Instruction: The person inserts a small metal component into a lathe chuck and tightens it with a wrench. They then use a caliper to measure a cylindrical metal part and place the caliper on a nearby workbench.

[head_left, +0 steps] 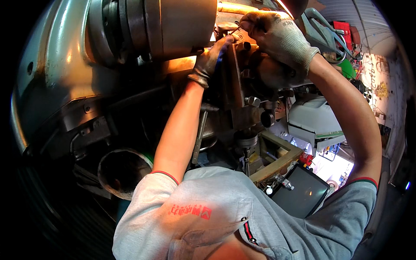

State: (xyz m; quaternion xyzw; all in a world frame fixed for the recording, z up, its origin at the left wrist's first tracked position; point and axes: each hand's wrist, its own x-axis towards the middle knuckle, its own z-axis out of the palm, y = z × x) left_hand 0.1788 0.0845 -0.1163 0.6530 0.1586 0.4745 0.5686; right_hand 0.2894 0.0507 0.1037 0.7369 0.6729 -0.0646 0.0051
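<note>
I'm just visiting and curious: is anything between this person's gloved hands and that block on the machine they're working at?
Nothing visible. The left hand and right hand already rest on the tool block beside the large chuck, the right one gripping a thin metal key.

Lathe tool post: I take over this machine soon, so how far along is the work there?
Done: a shiny bar is already mounted beside the big chuck. In hand: the gloved left hand steadies the tool post while the gloved right hand works a thin key at its top. Left: both hands are on it, so no cutting shows yet.
</note>
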